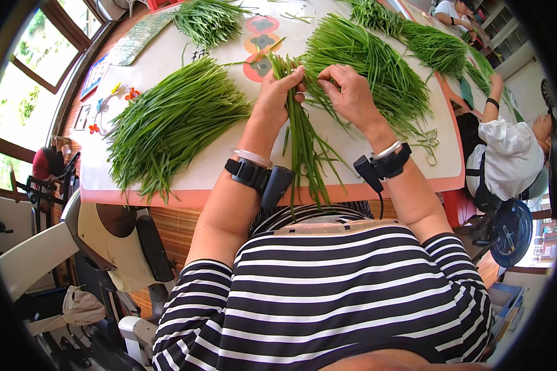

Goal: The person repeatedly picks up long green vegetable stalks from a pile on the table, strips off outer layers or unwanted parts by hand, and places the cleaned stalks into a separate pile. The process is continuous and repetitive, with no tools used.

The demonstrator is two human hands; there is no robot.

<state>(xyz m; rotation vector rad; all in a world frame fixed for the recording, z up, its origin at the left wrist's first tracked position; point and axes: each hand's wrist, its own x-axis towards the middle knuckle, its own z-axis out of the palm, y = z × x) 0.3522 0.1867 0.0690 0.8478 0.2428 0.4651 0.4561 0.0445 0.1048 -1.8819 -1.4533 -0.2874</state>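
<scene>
My left hand [272,102] is wrapped round a slim bunch of garlic chives [302,139], its thumb pressed across the stems. The leaf tips hang toward me over the table's near edge. Just right of the bunch, my right hand [351,99] is closed with thumb and forefinger pinched together; whatever lies between them is too small to make out. A large heap of chives [179,120] lies left of my left hand. Another big heap [371,68] spreads beyond and to the right of my right hand.
Smaller chive piles [207,23] lie at the table's far side. The white-covered table [111,179] has a pink edge. At the right a person in a white top [507,151] reaches over more chives. A beige chair-like machine [108,241] stands at lower left.
</scene>
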